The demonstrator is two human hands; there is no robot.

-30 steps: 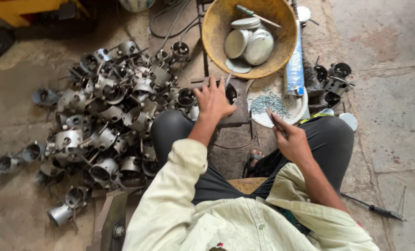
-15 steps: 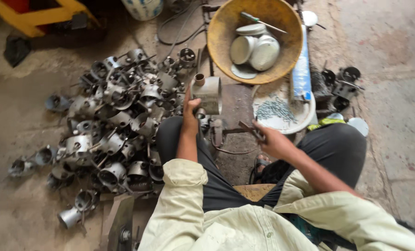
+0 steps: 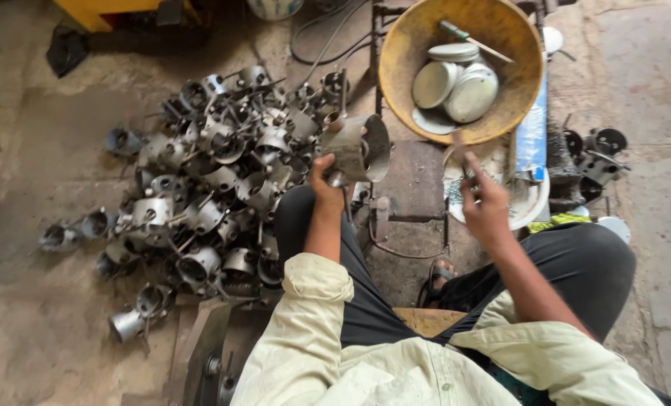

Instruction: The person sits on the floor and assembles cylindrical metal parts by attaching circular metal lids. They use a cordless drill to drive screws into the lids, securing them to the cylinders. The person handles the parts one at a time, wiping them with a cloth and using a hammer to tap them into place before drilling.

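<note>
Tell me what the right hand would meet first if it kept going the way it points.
Probably the white dish just beyond the right hand, then the yellow bowl; depth is unclear.

Probably a workshop: metal housings (image 3: 215, 180) heaped on floor.

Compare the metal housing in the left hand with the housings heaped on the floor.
The held housing is lifted clear and tipped on its side in the left hand; the heaped housings lie tangled, pointing every way. The held one stands alone; the others touch each other. All are grey metal cylinders, open-ended.
</note>
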